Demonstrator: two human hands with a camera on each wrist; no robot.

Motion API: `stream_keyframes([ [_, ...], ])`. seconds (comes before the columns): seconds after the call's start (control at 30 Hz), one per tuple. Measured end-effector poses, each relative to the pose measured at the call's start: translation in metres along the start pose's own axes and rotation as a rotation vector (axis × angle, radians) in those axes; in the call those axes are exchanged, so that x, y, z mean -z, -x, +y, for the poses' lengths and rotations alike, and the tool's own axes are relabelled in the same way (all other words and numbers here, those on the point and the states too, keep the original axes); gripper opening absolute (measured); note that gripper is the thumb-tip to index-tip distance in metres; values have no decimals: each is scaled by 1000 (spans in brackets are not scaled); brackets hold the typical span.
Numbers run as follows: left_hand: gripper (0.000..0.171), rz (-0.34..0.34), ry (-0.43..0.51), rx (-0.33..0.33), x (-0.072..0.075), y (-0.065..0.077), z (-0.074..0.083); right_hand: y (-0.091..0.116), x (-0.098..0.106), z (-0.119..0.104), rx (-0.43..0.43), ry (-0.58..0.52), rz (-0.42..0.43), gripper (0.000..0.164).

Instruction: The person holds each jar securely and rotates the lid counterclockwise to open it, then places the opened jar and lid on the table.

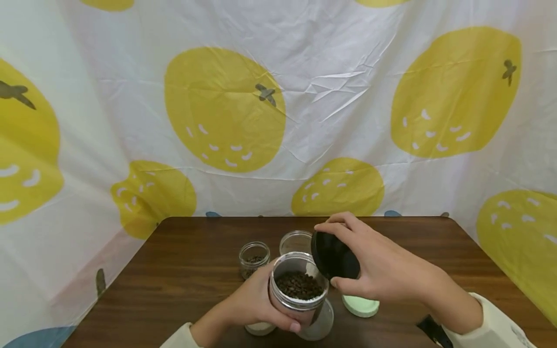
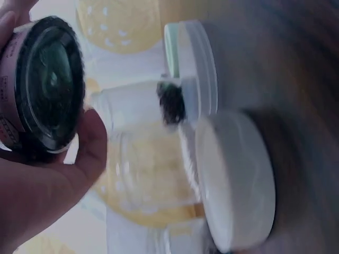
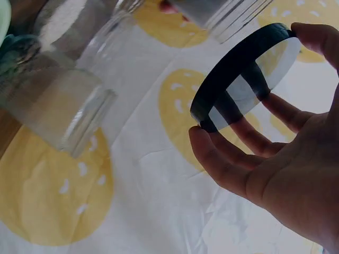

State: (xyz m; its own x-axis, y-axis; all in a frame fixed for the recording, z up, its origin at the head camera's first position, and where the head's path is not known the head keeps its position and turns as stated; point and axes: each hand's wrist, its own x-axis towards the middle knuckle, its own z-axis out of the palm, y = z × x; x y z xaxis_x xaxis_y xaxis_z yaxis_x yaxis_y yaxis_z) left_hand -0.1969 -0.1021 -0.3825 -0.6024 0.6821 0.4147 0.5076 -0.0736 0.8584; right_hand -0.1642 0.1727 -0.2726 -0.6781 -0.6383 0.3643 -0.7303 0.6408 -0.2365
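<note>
My left hand [image 1: 256, 299] grips an uncapped, pink-labelled jar [image 1: 300, 311] with its mouth tipped toward me. Dark brown granules [image 1: 300, 286], looking like coffee beans, fill its lower part. In the left wrist view the jar's dark round base [image 2: 52, 84] faces the camera. My right hand [image 1: 374, 263] holds a round black lid [image 1: 334, 255] by its rim, raised on edge just right of the jar's mouth. The right wrist view shows the fingers spread round the lid's edge [image 3: 238, 71], with the thumb opposite.
A small glass jar [image 1: 254, 252] with dark contents and a clear jar [image 1: 296, 238] stand behind the held jar. Around it lie a green lid [image 1: 362, 306], a translucent lid [image 1: 323, 328] and a white lid [image 2: 238, 182]. A black item [image 1: 432, 331] lies near the right forearm.
</note>
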Motion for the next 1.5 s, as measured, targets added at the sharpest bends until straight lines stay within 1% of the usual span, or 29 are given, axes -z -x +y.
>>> stream_keyframes([
  [0.2, 95, 194, -115, 31, 15, 11, 8, 9, -11, 8, -34, 21, -19, 80],
  [0.3, 98, 322, -204, 73, 23, 16, 10, 14, -17, 11, -48, 11, -46, 78],
  [0.4, 101, 461, -263, 120, 32, 20, 11, 19, -23, 15, -67, -1, -79, 78],
  [0.53, 101, 621, -301, 159, 47, 26, 8, 27, -26, 18, -89, 10, -119, 77],
  [0.6, 100, 680, -315, 184, 55, 30, 5, 31, -26, 19, -104, 20, -141, 77],
  [0.67, 101, 722, -327, 210, 64, 35, 1, 36, -25, 20, -117, 33, -162, 77],
  [0.83, 102, 776, -317, 257, 84, 48, -6, 46, -20, 23, -121, 64, -210, 77],
  [0.9, 103, 783, -319, 276, 91, 53, -8, 49, -20, 24, -110, 72, -224, 77],
  [0.93, 103, 780, -344, 288, 95, 56, -9, 51, -19, 25, -103, 73, -230, 77],
  [1.0, 103, 771, -408, 335, 100, 61, -10, 53, -20, 27, -95, 76, -238, 76],
  [1.1, 100, 758, -503, 390, 106, 66, -11, 56, -22, 29, -82, 92, -230, 77],
  [1.17, 96, 758, -540, 413, 108, 69, -12, 58, -23, 29, -81, 110, -220, 77],
  [1.3, 91, 745, -544, 406, 113, 72, -16, 62, -20, 30, -90, 130, -205, 76],
  [1.4, 94, 736, -548, 444, 117, 73, -18, 64, -18, 31, -101, 132, -208, 76],
  [1.5, 98, 739, -552, 510, 120, 74, -19, 66, -19, 32, -94, 145, -202, 77],
])
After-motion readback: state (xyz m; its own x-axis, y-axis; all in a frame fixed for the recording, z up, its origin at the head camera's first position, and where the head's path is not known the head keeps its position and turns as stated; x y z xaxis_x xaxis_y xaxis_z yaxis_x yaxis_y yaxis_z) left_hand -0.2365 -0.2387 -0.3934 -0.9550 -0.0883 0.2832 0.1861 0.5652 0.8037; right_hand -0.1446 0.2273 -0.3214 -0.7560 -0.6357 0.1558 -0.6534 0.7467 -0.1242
